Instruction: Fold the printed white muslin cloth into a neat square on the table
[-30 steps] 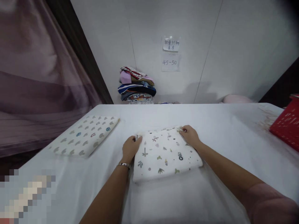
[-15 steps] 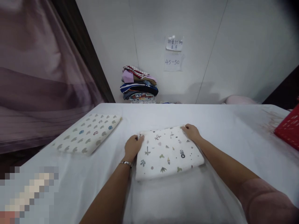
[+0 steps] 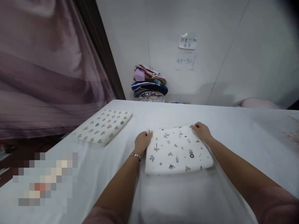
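Observation:
A folded white cloth [image 3: 178, 151] printed with small leaves and other motifs lies in front of me, its sides roughly squared. At its far left corner, my left hand [image 3: 143, 142] pinches the edge between thumb and fingers, a bracelet on the wrist. My right hand [image 3: 202, 132] grips the far right corner the same way. Plain pale fabric spreads out below the cloth's near edge; whether it belongs to the cloth or to the table covering I cannot tell. Farther left, apart from both hands, lies a folded cream cloth [image 3: 105, 126] with grey mouse-head shapes.
The table [image 3: 235, 130] has a white covering. Behind its far edge rises a stack of folded fabrics [image 3: 150, 84] against the wall. Handwritten paper signs [image 3: 187, 51] hang there. A mauve curtain [image 3: 53, 74] hangs at the left. A pixelated patch hides the lower left.
The camera view has turned left, so the table, cloths and stack appear farther right, and the red item has left view. Both hands keep their hold on the cloth's corners.

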A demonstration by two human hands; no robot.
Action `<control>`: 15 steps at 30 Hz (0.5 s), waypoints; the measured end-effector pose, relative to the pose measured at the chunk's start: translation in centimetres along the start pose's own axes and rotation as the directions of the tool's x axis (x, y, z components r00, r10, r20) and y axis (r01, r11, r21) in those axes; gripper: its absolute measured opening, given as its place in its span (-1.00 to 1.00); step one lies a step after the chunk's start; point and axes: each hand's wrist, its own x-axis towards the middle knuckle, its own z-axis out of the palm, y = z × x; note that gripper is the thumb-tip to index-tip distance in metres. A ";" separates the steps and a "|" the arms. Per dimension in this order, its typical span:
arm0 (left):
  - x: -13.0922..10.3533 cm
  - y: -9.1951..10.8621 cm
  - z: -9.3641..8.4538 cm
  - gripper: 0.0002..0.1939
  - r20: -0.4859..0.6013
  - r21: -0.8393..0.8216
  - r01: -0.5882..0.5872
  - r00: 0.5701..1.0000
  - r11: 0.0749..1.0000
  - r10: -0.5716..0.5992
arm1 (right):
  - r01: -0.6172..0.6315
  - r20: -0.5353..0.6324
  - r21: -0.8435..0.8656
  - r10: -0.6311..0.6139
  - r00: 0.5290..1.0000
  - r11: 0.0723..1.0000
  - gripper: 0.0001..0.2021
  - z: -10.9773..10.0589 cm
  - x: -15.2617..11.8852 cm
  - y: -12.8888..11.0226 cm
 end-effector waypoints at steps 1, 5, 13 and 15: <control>0.0 0.0 0.0 -0.59 0.006 -0.004 0.006 1.000 1.000 -0.006 | -0.002 0.018 -0.019 0.003 1.000 1.000 -0.72 0.1 0.1 0.1; 0.2 -0.1 0.0 -0.57 0.015 -0.025 0.003 1.000 1.000 -0.003 | -0.015 0.112 -0.109 0.027 0.993 0.994 -0.65 0.0 0.6 0.3; 0.2 -0.1 0.1 -0.56 -0.007 -0.009 -0.014 1.000 1.000 0.014 | 0.304 0.047 -0.195 -0.301 0.953 0.932 -0.40 -1.4 -4.9 -4.0; 0.1 0.0 0.0 -0.57 -0.010 0.004 -0.018 1.000 1.000 0.018 | 0.479 0.175 -0.162 -0.452 0.874 0.863 -0.36 -0.8 -7.0 -5.6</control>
